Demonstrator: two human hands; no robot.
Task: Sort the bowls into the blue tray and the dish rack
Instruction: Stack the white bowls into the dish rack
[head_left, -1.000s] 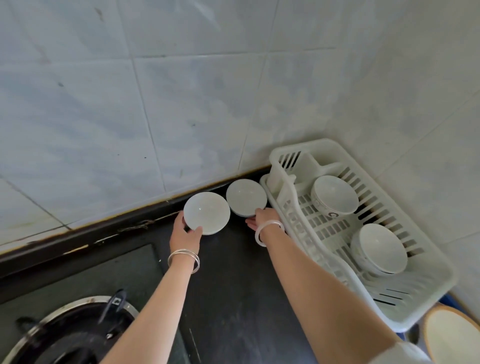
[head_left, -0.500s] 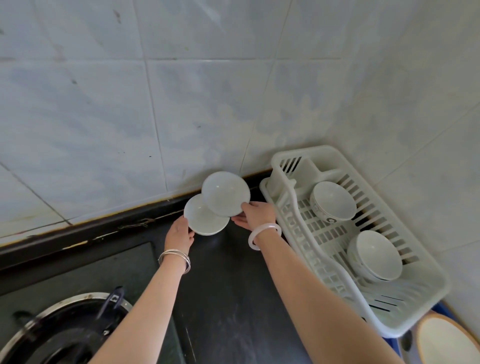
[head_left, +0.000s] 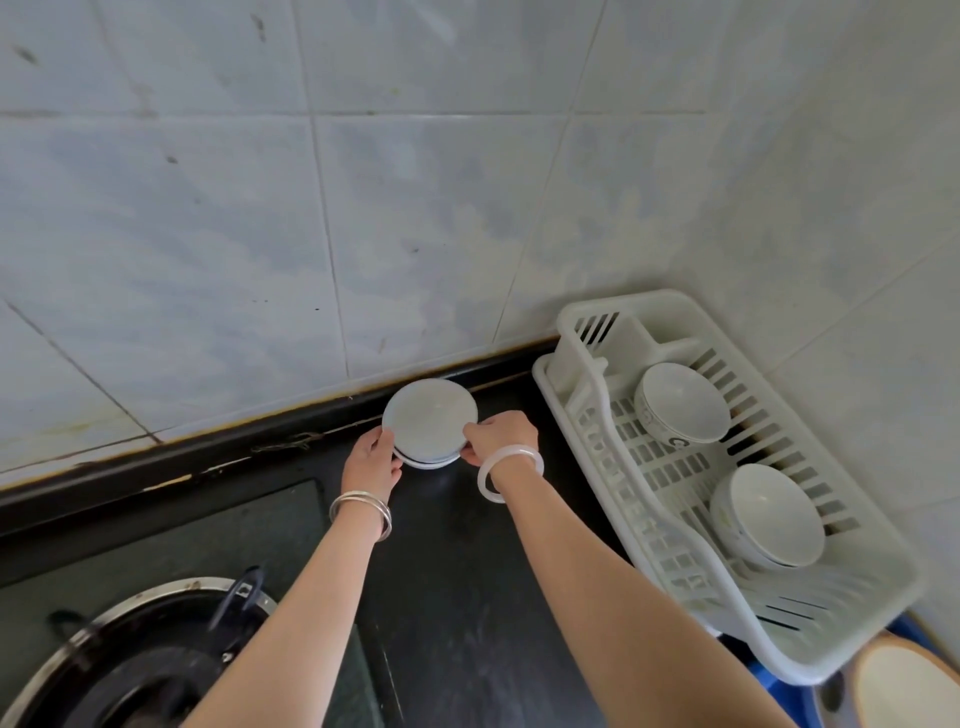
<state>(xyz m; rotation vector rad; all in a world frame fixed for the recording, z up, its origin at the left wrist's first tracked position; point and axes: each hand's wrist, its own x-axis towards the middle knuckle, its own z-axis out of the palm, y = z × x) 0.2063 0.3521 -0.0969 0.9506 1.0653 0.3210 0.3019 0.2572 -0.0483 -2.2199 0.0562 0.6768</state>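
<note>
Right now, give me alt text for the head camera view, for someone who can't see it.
Two hands, left hand and right hand, hold a stack of two white dishes over a black counter by a tiled wall. To the right, a white dish rack holds two white bowls, far bowl and near bowl. A stove burner sits lower left.

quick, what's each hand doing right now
left hand: gripping the left edge of the stacked small plates
right hand: gripping their right edge
</note>
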